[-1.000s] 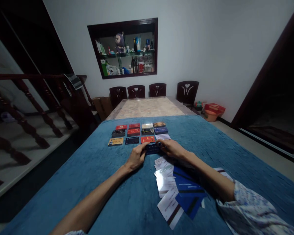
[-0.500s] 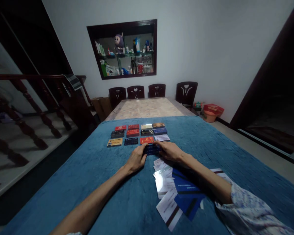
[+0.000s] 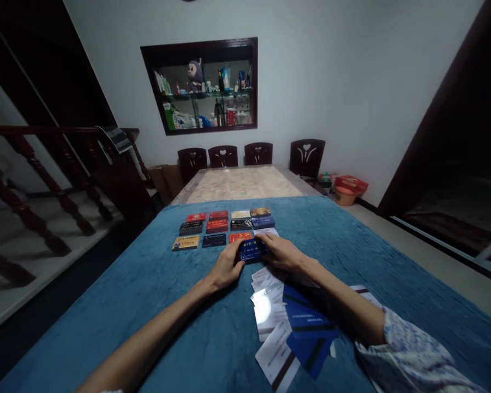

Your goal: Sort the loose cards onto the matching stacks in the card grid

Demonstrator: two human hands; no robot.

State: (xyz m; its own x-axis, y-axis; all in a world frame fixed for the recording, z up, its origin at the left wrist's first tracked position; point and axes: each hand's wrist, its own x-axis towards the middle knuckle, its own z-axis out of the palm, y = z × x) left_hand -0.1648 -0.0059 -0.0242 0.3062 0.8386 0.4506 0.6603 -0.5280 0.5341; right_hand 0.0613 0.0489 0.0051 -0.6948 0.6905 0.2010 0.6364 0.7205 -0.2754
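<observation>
Between my two hands is a dark blue card stack [image 3: 251,250], its printed face turned up toward me. My left hand [image 3: 227,266] grips its left end with thumb and fingers. At the right end, my right hand [image 3: 284,252] closes on it. Just beyond lie neat rows of card stacks, among them a yellow card [image 3: 186,242], a black card [image 3: 214,240] and a red card [image 3: 239,237] partly covered by the held stack. Under and before my right forearm spread loose white cards [image 3: 277,355] and blue cards [image 3: 309,316], overlapping, with dark stripes showing.
A blue cloth [image 3: 147,305] covers the near part of the long table, with the bare tabletop [image 3: 245,180] beyond. Several dark chairs [image 3: 258,154] stand at the far end. A wall niche [image 3: 200,87] holds bottles and a plush toy. To the left runs a wooden railing [image 3: 57,131].
The dark blue card stack has tilted so its face shows more. Both hands keep hold of its ends. The camera view has shifted slightly.
</observation>
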